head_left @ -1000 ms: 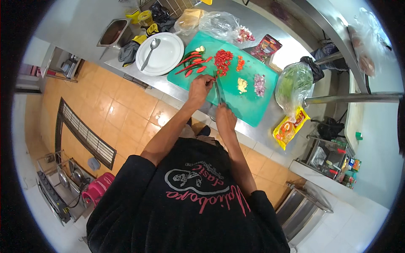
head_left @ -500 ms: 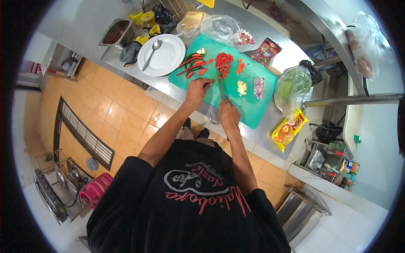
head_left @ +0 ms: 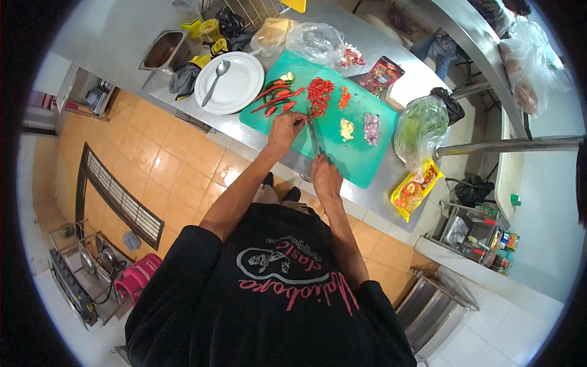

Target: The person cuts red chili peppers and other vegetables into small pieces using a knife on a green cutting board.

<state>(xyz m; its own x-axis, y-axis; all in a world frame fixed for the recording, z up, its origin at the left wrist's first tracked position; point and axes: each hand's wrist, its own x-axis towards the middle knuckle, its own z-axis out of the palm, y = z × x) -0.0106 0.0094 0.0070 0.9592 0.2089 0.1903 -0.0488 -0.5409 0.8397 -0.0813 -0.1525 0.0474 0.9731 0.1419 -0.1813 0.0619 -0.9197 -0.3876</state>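
On the green cutting board [head_left: 324, 160], my right hand [head_left: 326, 175] is closed around the handle of a knife [head_left: 315, 136]. The blade points away from me, its tip beside my left fingertips. My left hand [head_left: 286, 129] is closed in a pinch on a red chili, of which only a bit shows. Just beyond lies a heap of chopped red chili [head_left: 320, 93]. Whole red chilies [head_left: 278, 96] and pale garlic cloves [head_left: 287, 77] lie to the left. Further right are small piles of orange-red pieces [head_left: 345, 97], minced garlic [head_left: 347, 129] and chopped shallot [head_left: 372, 129].
A white plate [head_left: 241, 92] with a spoon [head_left: 215, 84] stands left of the board. Bagged greens [head_left: 422, 125] and a yellow noodle packet [head_left: 417, 191] lie to the right. Behind are plastic bags [head_left: 315, 43] and a dark pouch [head_left: 384, 72]. Another person [head_left: 441, 49] is partly visible beyond the table.
My right hand has drawn the knife back toward me, so its tip is now at my left fingertips. A person has come into view at the upper right. The view has shifted slightly.
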